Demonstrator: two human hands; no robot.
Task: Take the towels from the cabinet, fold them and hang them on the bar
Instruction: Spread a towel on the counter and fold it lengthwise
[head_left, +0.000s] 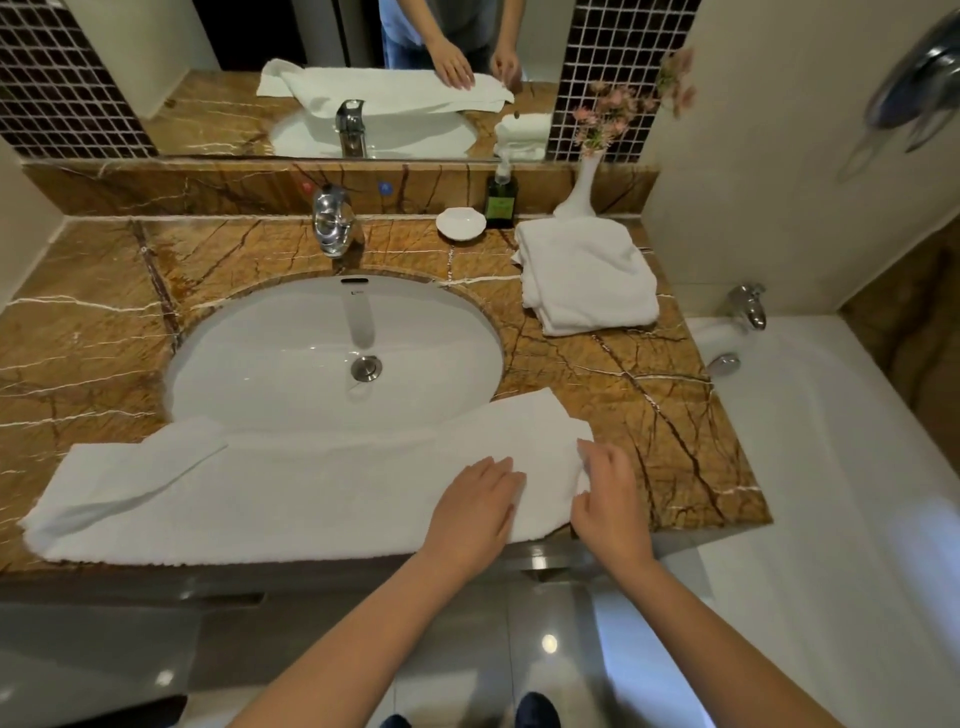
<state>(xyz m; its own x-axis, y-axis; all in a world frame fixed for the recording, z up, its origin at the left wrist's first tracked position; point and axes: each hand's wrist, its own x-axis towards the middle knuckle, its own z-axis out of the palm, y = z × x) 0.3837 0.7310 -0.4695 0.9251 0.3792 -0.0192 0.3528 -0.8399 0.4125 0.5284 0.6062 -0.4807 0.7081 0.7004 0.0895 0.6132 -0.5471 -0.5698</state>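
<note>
The towel (291, 493) lies lengthwise along the near edge of the bench (649, 415), and its far edge laps over the near rim of the sink (332, 353). The left hand (475, 506) rests flat on the towel near its right end, fingers straight. Just right of it, the right hand (610, 493) curls its fingers on the right edge and seems to pinch it.

The step in hand looks like folding the right end over. To do it well, the flat left hand should hold the towel down as the fold line while the right hand carries the end leftward, low and level, so the long edges meet. The left end has a loose flap lying askew; it wants squaring first, or the fold will come out crooked. The part over the sink has nothing under it and may sag, so draw the towel nearer.

A second towel (587, 275) lies folded at the far right. No bar is in view.
</note>
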